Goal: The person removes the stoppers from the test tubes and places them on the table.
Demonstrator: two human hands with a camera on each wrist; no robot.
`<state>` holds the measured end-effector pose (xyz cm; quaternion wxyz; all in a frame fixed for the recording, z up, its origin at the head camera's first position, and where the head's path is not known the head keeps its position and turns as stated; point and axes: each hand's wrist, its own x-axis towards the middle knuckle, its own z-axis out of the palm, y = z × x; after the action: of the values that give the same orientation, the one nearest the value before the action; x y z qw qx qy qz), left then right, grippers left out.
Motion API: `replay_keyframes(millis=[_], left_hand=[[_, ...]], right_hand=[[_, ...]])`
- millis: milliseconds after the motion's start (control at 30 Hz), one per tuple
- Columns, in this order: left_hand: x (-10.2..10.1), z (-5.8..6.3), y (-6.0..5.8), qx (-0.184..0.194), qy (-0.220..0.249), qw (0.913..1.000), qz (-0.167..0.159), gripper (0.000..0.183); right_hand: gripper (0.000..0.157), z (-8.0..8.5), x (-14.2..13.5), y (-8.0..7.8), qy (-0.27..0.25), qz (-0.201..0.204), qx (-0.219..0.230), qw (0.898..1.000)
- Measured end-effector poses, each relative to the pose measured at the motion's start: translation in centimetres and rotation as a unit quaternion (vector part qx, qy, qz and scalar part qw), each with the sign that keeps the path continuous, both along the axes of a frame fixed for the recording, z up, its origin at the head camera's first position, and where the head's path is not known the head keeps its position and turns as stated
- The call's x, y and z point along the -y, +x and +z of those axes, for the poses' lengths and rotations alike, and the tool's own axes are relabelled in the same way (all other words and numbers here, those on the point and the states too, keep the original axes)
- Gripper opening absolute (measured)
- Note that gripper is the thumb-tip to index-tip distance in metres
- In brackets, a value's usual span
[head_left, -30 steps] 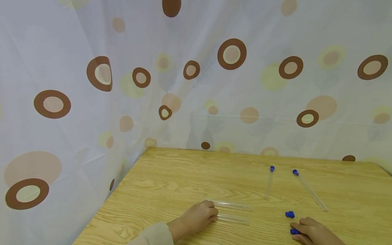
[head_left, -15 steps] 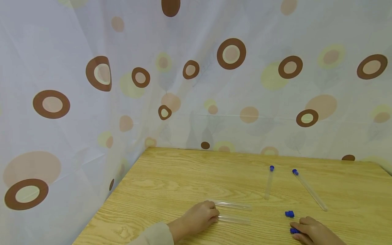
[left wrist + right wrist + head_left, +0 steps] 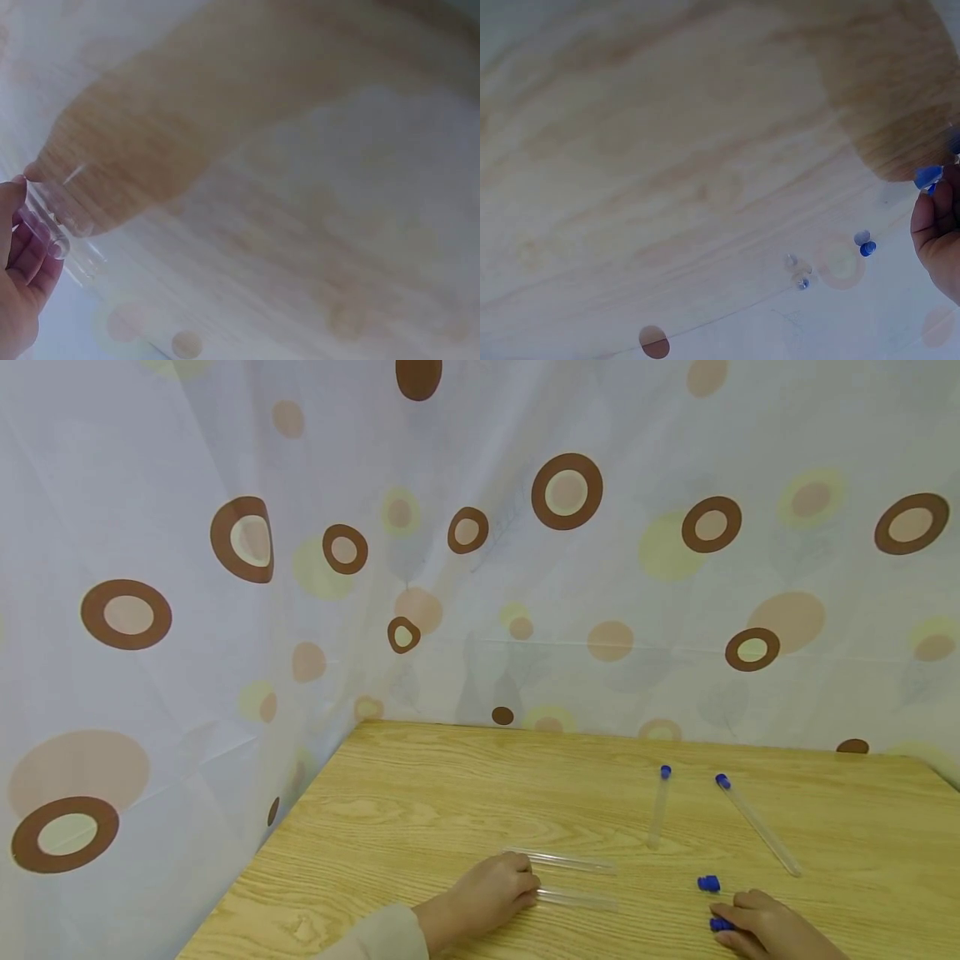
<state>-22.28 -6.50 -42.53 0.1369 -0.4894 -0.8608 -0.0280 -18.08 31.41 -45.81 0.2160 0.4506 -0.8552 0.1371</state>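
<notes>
My left hand (image 3: 495, 893) pinches the left end of a clear test tube (image 3: 576, 898) that lies along the table. Just behind it, a second clear test tube (image 3: 566, 861) lies nearly parallel, its left part close to my knuckles. In the left wrist view, thumb and fingers close round the see-through tube (image 3: 46, 221). Over at the right, my right hand (image 3: 768, 927) holds a blue cap (image 3: 722, 925) between thumb and fingers, partly covered by them. That cap (image 3: 928, 178) shows at the fingertips in the right wrist view. Another blue cap (image 3: 708, 883) lies just beyond this hand.
Farther back on the wooden table (image 3: 450, 777) lie two tubes with blue caps on, one nearly straight (image 3: 659, 810) and one slanted (image 3: 761, 828). A patterned curtain (image 3: 525, 568) rises behind the table and along its left side.
My left hand has slid slightly to the right, and the tube it pinches has shifted with it. My right hand stays in place with its cap.
</notes>
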Motion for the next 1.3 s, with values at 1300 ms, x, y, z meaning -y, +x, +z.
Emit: replay_keyframes(millis=[1300], left_hand=[[-0.21, 0.48, -0.06, 0.044, -0.018, 0.9986, 0.021, 0.009]], right_hand=[[0.024, 0.43, 0.24, -0.02, 0.011, 0.000, 0.018, 1.000]])
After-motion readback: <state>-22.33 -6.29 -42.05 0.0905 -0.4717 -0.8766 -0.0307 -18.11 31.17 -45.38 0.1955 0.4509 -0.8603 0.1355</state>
